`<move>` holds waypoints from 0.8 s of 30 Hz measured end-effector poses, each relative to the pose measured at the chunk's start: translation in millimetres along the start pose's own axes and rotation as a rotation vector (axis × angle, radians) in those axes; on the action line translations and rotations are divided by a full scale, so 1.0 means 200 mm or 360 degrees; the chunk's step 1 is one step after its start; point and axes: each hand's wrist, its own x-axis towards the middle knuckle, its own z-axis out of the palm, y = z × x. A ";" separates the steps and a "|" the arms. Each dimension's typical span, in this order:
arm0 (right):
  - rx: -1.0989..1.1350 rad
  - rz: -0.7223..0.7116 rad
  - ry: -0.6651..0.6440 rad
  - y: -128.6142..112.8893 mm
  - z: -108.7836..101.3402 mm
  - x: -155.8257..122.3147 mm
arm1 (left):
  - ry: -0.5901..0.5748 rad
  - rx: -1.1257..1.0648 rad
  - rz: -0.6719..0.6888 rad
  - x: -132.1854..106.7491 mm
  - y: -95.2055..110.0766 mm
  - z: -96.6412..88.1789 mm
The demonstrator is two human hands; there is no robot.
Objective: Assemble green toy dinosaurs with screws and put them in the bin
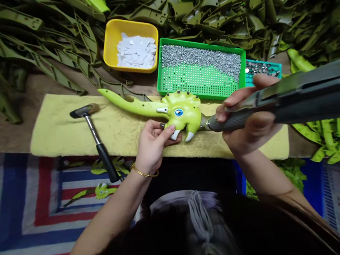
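My left hand (153, 144) grips a lime-green plastic triceratops toy (183, 111) by its head, near the white horns, with the fingers curled over the frill's lower edge. The toy lies on a yellow foam pad (64, 133), its long tail stretching to the upper left. My right hand (249, 123) is shut around the grip of a large black power screwdriver (280, 106), whose metal tip touches the right side of the toy's head. A small hammer with a black handle (100, 143) rests on the pad left of my left hand, with its handle end hanging over the front edge.
Behind the pad are a yellow tub of white paper-like pieces (111, 39), a green tray of screws (201, 79), and a teal tray of metal parts (263, 73). Heaped olive-green plastic parts (308, 13) surround them. A striped tarp (20, 231) lies on the floor at lower left.
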 end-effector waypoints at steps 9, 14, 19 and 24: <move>-0.0012 0.0035 -0.0196 -0.04 -0.03 -0.05 | -0.0020 -0.0019 0.0042 -0.02 -0.03 0.00; -0.0046 -0.0149 0.0237 0.08 -0.01 0.20 | -0.0077 -0.0013 0.0012 0.00 -0.04 0.01; -0.0408 -0.0182 0.0476 0.40 -0.04 0.35 | -0.0104 0.0038 0.0003 0.00 -0.04 0.00; -0.0581 0.0105 0.0261 0.54 -0.09 0.30 | -0.0106 0.0028 0.0023 0.00 -0.04 0.00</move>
